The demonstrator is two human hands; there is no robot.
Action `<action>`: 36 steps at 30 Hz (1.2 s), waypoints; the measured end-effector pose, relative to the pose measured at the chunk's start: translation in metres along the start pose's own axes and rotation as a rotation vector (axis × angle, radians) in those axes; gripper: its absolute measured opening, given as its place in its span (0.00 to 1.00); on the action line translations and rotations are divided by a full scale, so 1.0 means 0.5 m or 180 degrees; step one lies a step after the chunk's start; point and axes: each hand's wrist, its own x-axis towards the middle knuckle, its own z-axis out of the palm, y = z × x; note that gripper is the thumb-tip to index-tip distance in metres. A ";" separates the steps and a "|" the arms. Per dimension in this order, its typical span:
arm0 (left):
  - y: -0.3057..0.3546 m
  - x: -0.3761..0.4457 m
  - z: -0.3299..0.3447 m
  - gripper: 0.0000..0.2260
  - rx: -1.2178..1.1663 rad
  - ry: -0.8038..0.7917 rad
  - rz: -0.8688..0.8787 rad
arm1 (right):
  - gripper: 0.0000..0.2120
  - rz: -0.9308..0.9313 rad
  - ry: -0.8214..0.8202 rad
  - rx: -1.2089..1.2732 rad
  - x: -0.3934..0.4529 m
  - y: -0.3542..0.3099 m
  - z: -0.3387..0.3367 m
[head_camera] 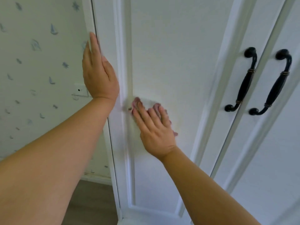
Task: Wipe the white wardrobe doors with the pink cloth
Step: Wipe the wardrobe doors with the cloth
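The left white wardrobe door [175,51] fills the middle of the view, with a raised frame around a flat panel. My right hand [154,129] lies flat on that panel near its left moulding and presses the pink cloth [137,101] against it. Only the cloth's edges show past my fingertips and at the side of my palm. My left hand [99,73] rests flat, fingers together and pointing up, on the door's left edge, and holds nothing.
Two black curved handles [243,83] [274,85] sit on the doors to the right. The second door [279,159] runs along the right edge. Wallpaper with small blue boats [37,62] covers the left wall, with a white socket plate [81,90]. Wooden floor [90,202] below.
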 end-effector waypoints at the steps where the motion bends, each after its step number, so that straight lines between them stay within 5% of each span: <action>1: 0.000 0.001 -0.003 0.23 -0.0005 -0.0039 -0.0034 | 0.33 -0.0267 -0.0326 -0.0070 -0.049 -0.005 0.008; 5: 0.001 0.000 -0.013 0.32 0.0164 -0.0274 0.0017 | 0.36 -0.0433 -0.0891 -0.0019 -0.145 0.050 -0.019; 13: 0.030 -0.064 -0.021 0.33 0.0358 -0.0327 -0.0363 | 0.34 0.0741 0.0809 -0.0043 0.099 0.187 -0.117; 16: 0.030 -0.106 -0.024 0.32 0.0260 -0.0397 -0.0532 | 0.31 0.0854 0.0989 0.0102 0.063 0.148 -0.078; 24: 0.008 -0.180 -0.038 0.33 0.0216 -0.0622 -0.0567 | 0.34 -0.0671 -0.1734 0.0395 -0.317 0.008 0.026; 26: 0.011 -0.182 -0.032 0.33 0.0178 -0.0552 -0.0575 | 0.32 -0.0610 -0.1403 0.0450 -0.298 0.032 0.019; 32: -0.013 -0.264 -0.052 0.29 0.0102 -0.0619 -0.0661 | 0.31 0.0726 0.0968 0.0573 -0.052 0.102 -0.027; 36: -0.036 -0.308 -0.073 0.28 0.0206 -0.0721 -0.0619 | 0.30 0.0758 0.0788 0.0539 -0.061 0.045 0.008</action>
